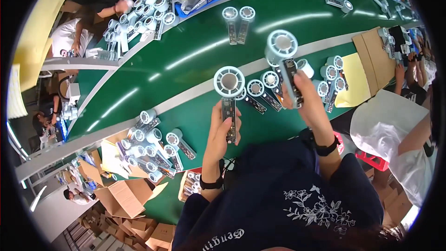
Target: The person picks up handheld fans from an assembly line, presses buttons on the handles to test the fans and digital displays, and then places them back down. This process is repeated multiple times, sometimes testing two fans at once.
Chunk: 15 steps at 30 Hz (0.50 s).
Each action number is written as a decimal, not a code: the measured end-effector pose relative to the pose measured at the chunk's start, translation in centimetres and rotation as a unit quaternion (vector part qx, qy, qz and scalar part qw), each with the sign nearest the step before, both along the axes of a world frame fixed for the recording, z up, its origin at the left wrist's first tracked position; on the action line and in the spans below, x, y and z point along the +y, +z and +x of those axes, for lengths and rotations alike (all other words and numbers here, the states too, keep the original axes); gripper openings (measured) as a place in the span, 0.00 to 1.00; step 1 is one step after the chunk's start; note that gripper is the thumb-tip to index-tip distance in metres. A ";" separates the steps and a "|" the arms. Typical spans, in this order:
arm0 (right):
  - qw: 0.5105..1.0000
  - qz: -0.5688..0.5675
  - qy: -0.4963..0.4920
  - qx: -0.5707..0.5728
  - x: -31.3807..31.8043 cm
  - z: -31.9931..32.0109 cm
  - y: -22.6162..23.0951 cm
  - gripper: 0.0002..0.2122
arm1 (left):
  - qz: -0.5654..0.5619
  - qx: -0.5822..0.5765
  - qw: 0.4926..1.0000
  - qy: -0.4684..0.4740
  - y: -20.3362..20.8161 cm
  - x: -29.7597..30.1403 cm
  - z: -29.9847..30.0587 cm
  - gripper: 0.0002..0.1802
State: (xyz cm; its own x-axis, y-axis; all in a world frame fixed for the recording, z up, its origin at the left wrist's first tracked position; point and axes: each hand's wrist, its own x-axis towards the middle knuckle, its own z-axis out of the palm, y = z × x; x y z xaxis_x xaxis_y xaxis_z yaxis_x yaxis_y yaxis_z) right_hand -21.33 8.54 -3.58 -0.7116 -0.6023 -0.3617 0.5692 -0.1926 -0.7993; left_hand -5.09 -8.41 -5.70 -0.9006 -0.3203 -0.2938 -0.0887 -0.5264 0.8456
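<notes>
Green conveyor belt (pixel 195 60) curves across the workstation, and a green counter (pixel 260 125) runs along its near edge, directly in front of you. Other people work on the far side and at your right; their hands are not yours.

Current state:
- Your left hand (pixel 222 132) is closed around the dark handle of a handheld fan unit (pixel 229 83), gripping it low on the handle. The pale ring-shaped head points away from you, above the counter.
- Your right hand (pixel 304 95) is closed around the handle of a second fan unit (pixel 281 46), held higher and tilted, with its round head lifted over the belt edge.
- Both units are off the counter and apart from each other.

Surroundings:
- A row of similar fans (pixel 265 86) lies on the counter between your two hands.
- A larger pile of fans (pixel 153 146) lies at your left, beside opened cardboard boxes (pixel 123 197).
- A pair of fans (pixel 238 23) lies on the belt, well apart from you.

Step in hand: judged from the grip, you are holding two units up for comparison or checking, one per hand.

Next move: it calls for keeping each grip on the handle only, clear of the ring head, and lowering either unit flat, without striking the row beneath it.
</notes>
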 end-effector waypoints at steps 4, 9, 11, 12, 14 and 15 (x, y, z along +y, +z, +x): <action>0.999 -0.009 0.043 0.016 0.3 4.3 1.0 0.10 | -0.001 0.011 1.000 0.021 1.3 2.1 2.2 0.23; 0.996 -0.048 0.067 0.044 -0.9 8.8 2.2 0.12 | -0.009 0.055 0.995 0.087 2.9 2.6 4.3 0.23; 0.992 -0.057 0.082 0.075 -1.3 9.8 3.1 0.14 | -0.011 0.074 0.992 0.097 3.4 2.7 4.9 0.24; 0.990 -0.061 0.089 0.090 -1.5 10.3 3.4 0.15 | -0.019 0.082 0.991 0.103 3.7 2.7 5.0 0.24; 0.989 -0.065 0.102 0.089 -1.7 11.1 3.5 0.15 | -0.036 0.097 0.988 0.113 4.2 2.7 5.5 0.25; 0.988 -0.068 0.110 0.090 -1.8 11.4 3.5 0.15 | -0.037 0.099 0.988 0.116 4.4 2.8 5.7 0.25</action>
State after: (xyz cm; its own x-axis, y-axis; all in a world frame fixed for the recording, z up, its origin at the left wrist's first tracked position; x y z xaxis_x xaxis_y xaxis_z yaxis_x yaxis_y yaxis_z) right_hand -9.90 6.74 -0.06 -0.6041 -0.7834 -0.1458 0.4599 -0.1934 -0.8666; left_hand 0.61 -5.64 -1.32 -0.8376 -0.5391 -0.0882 0.1978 -0.4498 0.8709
